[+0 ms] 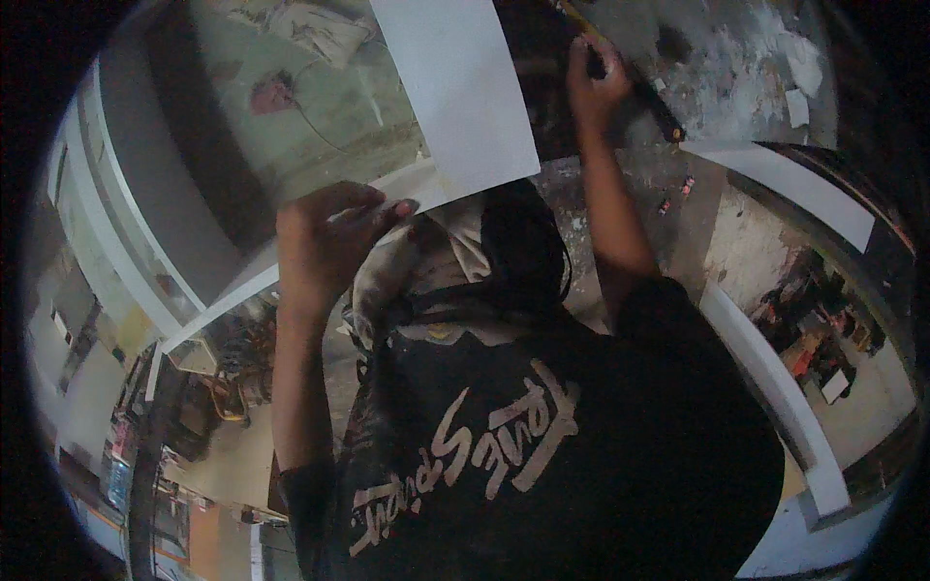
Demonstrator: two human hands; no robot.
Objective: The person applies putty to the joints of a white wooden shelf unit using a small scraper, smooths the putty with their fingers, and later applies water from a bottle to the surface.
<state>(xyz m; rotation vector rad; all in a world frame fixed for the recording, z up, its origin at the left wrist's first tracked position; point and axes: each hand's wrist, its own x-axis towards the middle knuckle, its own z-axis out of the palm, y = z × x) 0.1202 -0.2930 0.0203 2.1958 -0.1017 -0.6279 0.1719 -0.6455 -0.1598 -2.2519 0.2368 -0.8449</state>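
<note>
A wide white panel (465,97) lies ahead of me, its near end reaching the edge of the work surface. My left hand (329,232) is at the narrow white edging (252,276) left of the panel, its fingers curled and pressed together; what they grip, if anything, is hidden. Farther off, beyond the panel's right side, my right hand (601,82) is raised with thumb and fingers bent into a pinch. A thin yellow strip (579,19) meets its fingertips, too dim to name. A dark bar with a yellowish tip (671,126) slants down beside that hand.
Pale cloth (310,29) and a reddish scrap (273,94) lie at the far left. White boards (136,194) stand along the left side. At right, another white board (785,397) borders a floor with dark clutter (819,329). The far right surface (746,68) is stained.
</note>
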